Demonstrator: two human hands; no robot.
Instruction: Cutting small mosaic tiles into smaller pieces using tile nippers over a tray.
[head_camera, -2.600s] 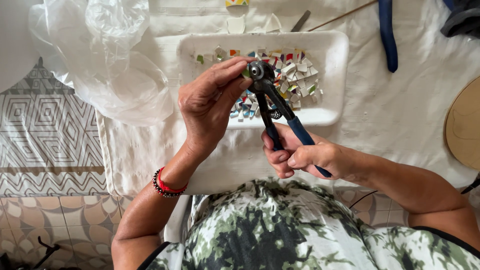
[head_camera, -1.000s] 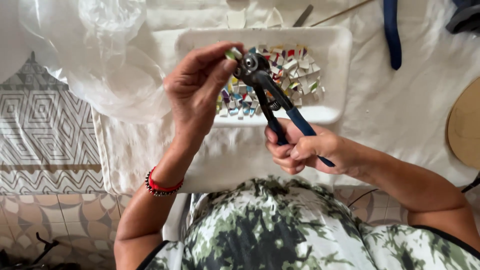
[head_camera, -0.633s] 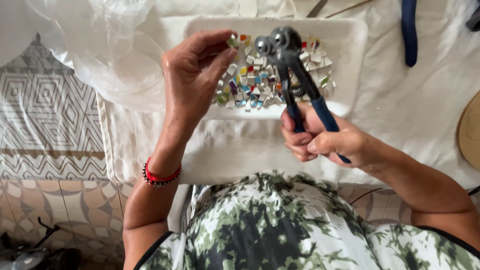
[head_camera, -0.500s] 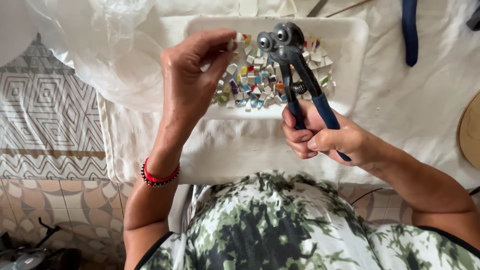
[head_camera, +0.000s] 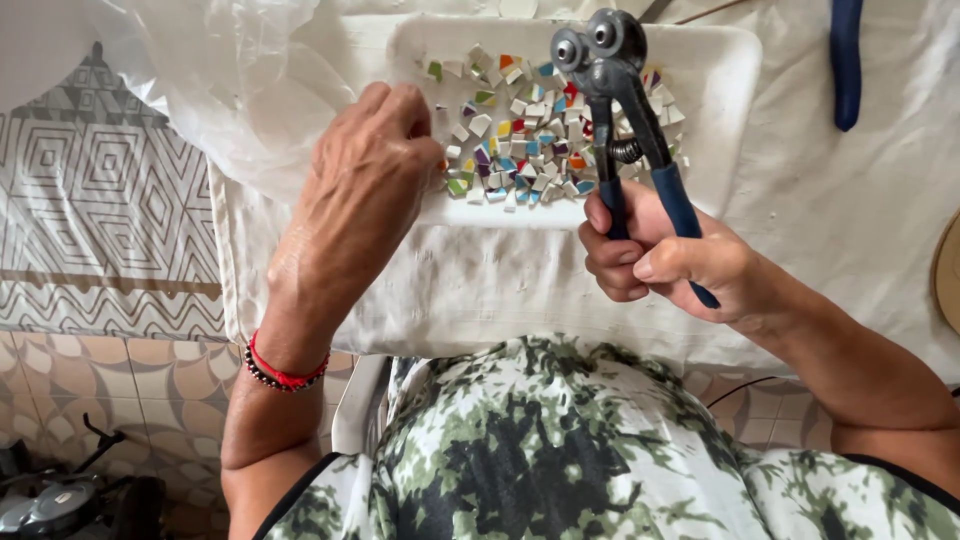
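My right hand (head_camera: 670, 265) grips the blue handles of a pair of wheeled tile nippers (head_camera: 610, 70), held upright with the two round cutting wheels above a white tray (head_camera: 720, 120). The tray holds several small coloured and white tile pieces (head_camera: 520, 150). My left hand (head_camera: 355, 200), with a red bead bracelet at the wrist, is lowered over the tray's left side. Its fingers curl down onto the pieces, and the fingertips are hidden behind the back of the hand.
A crumpled clear plastic bag (head_camera: 230, 90) lies left of the tray on a white cloth (head_camera: 850, 220). Another blue-handled tool (head_camera: 845, 60) lies at the top right. A round tan object (head_camera: 948, 285) shows at the right edge. Patterned floor tiles (head_camera: 100, 200) lie below left.
My left hand, which held a small tile piece up by the nipper wheels, has dropped down to the pieces in the tray. The nippers have moved up and to the right.
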